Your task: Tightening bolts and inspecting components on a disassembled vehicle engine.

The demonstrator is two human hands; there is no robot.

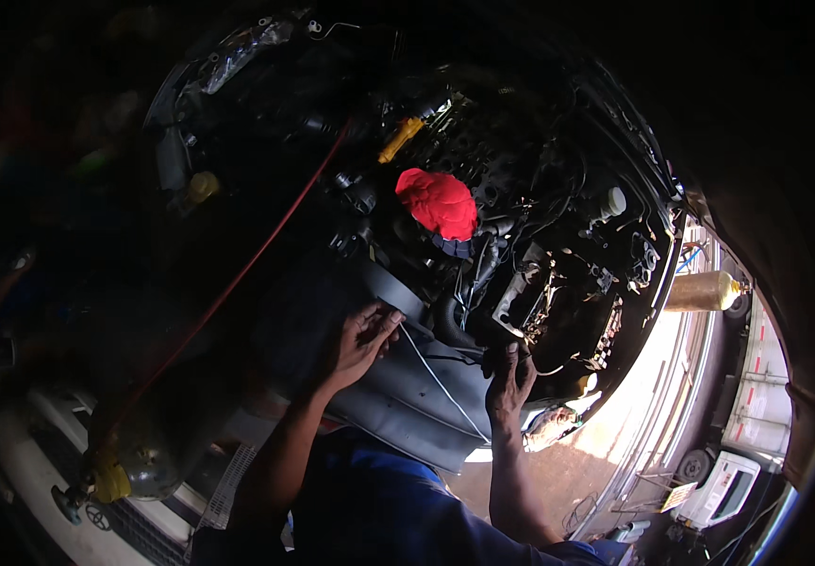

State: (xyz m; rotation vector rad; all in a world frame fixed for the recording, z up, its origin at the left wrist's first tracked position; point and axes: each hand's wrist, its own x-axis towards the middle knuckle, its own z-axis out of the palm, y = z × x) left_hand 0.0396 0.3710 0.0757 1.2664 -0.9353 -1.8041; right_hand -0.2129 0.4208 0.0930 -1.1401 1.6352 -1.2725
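My left hand (367,341) is at the near edge of an open engine bay, thumb and fingers pinched together at the upper end of a thin pale wire (438,379). That wire slants down to the right across a grey padded cover (398,401). Just above the left fingers sits a smooth grey curved band (395,291). Beside the engine, to the right, my right hand (509,382) is closed with its thumb upward. What it grips is dark and cannot be made out. Dark hoses and cables run between the two hands.
A red cloth-like item (439,203) lies on the engine (521,189), below a yellow-handled object (401,140). A taut red hose (257,255) crosses on the left. A gas cylinder (700,291) and a white truck (723,491) stand off to the right.
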